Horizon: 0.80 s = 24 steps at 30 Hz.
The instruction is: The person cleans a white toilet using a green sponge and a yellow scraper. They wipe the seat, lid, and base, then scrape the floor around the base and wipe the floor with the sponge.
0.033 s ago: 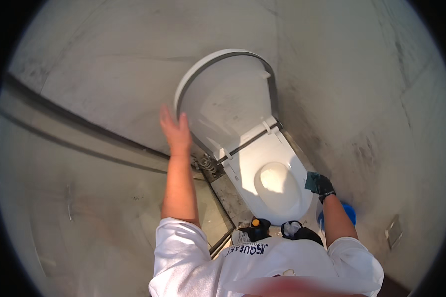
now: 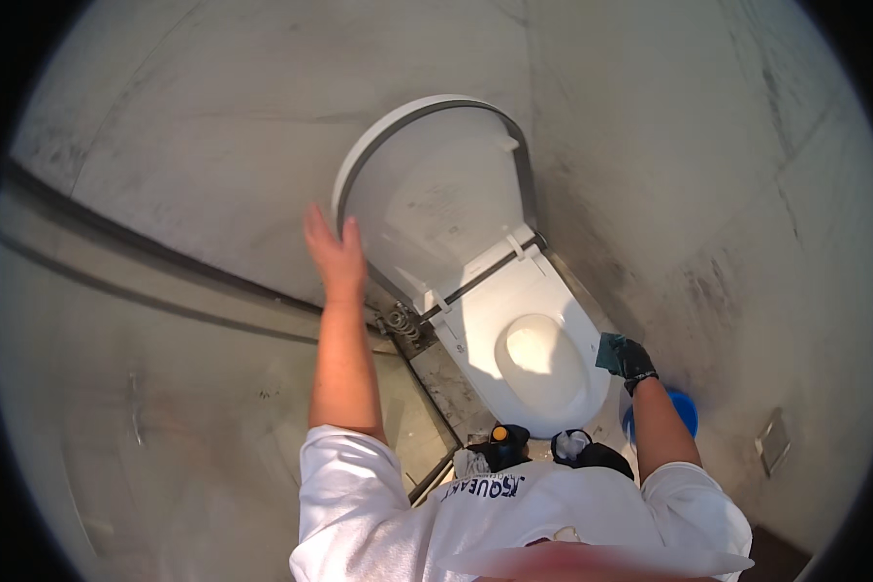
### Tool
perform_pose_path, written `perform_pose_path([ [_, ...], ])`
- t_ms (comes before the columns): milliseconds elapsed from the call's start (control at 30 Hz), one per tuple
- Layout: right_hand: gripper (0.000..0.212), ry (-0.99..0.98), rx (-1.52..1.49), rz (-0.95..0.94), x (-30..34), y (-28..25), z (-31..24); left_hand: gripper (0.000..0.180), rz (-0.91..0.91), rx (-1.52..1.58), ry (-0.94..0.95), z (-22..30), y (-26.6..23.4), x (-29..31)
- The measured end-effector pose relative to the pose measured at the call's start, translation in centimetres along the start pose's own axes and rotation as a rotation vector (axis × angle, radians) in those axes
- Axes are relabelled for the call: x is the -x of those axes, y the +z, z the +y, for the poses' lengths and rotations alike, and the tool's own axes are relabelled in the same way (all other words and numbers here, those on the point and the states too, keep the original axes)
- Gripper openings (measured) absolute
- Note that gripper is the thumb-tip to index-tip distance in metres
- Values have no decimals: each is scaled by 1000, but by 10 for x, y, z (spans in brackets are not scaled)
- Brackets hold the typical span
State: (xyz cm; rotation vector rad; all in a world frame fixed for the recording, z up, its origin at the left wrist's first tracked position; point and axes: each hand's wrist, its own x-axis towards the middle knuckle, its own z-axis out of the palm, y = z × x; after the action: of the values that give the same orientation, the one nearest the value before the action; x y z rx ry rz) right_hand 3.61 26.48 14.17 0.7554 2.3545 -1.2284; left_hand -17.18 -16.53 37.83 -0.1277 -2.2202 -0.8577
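A white toilet stands in front of me, its bowl uncovered and its lid raised toward the wall. My bare left hand is up at the left edge of the lid, thumb and fingers apart; whether it touches the edge I cannot tell. On my right hand is a dark glove. Its fingers are closed on a green scouring pad, held beside the right rim of the bowl. Sunlight falls on part of the bowl and seat area.
A blue bucket sits on the floor under my right forearm. A coiled metal hose is left of the toilet's hinge. Along the left runs a dark-framed glass panel. A dark bottle with an orange cap is near my body.
The toilet and my left hand sit slightly further left in the picture. My right hand keeps its place and its hold on the pad.
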Motion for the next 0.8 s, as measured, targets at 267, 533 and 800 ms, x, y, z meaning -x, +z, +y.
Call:
perform_pose_path([
  [267,26,132,-593,157,58,-20,64,59,-449,26,-227,-31,26,-57],
  [533,29,-80,-907,268,81,-56,24,45,-303,49,-73,40,-18,38],
  [800,27,-142,-769,135,80,-79,-38,52,-387,19,32,94,-50,147],
])
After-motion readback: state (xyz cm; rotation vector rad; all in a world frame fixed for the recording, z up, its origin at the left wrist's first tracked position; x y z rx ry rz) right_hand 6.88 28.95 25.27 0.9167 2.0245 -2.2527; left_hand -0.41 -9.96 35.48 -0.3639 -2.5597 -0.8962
